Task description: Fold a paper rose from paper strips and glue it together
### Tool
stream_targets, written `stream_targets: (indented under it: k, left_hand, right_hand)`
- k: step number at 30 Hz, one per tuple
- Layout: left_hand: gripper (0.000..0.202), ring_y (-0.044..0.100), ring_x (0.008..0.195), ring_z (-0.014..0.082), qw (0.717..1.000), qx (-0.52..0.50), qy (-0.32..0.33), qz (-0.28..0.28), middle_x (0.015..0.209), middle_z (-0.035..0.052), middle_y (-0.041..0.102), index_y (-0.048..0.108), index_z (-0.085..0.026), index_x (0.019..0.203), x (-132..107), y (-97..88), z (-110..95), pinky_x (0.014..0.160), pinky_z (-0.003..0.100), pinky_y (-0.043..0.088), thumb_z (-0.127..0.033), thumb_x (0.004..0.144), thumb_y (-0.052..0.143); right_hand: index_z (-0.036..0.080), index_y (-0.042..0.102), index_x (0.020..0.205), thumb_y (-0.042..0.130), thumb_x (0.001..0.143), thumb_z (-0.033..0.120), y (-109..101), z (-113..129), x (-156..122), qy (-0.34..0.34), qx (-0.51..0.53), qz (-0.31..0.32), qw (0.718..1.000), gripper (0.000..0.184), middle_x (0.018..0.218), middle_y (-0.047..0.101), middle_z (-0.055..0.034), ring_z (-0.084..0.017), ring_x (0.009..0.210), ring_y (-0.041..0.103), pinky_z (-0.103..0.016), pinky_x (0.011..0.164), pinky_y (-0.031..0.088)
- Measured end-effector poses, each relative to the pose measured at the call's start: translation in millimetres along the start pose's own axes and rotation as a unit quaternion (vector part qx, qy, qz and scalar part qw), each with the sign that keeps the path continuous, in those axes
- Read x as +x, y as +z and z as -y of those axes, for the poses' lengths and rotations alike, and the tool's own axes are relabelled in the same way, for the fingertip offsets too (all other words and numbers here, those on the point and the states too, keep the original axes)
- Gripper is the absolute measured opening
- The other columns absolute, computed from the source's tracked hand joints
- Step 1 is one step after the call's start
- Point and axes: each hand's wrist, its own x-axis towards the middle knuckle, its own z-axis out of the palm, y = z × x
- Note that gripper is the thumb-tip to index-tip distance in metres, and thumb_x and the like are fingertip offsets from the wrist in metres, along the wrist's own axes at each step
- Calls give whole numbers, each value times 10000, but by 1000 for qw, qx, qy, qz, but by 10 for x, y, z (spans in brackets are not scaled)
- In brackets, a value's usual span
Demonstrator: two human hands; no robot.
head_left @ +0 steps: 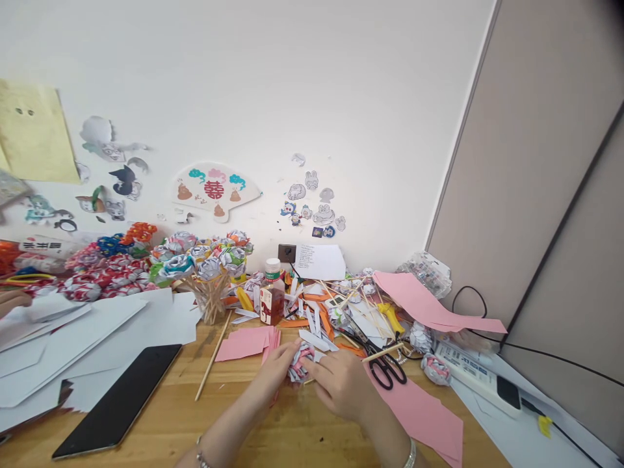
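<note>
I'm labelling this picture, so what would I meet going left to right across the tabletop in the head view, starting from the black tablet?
Black tablet → wooden stick → left hand → paper flower between the hands → right hand → black-handled scissors → loose paper flower.

I hold a pink-and-white paper rose (301,361) above the wooden table (287,429), my left hand (279,365) gripping one side and my right hand (338,383) pinching the other. Pink paper slips (245,343) lie just beside my left hand, with a wooden stick (213,357) and a black tablet (119,403) farther left. Black-handled scissors (386,375) lie near my right hand, partly over pink sheets (429,419). Behind my hands stands a bottle (272,302) with a white cap, between a bunch of paper flowers (205,257) on sticks and a litter of orange and white paper strips (316,320). A fan-shaped cutout (217,190) hangs on the white wall (273,84).
</note>
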Motion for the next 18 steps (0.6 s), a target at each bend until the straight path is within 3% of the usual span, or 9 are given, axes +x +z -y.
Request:
stream_targets:
  k: [11,18]
  left_hand:
    - [389,509,513,130,1000,-22,-8,-14,550,-28,582,646,-163,702,-10,22,22,470,215,353,-540,635,718]
    - [423,525,577,128,997,-70,6,25,612,-13,607,649,-154,738,-22,27,-15,551,228,421,-551,623,734]
  right_hand:
    - [141,590,1097,428,820,133,1,24,29,-1,0,-6,1000,321,689,653,-42,-187,554,541,-308,496,328]
    - [124,560,1130,386,846,130,-24,10,11,-3,15,-55,998,333,656,617,-35,-182,542,510,-299,491,306]
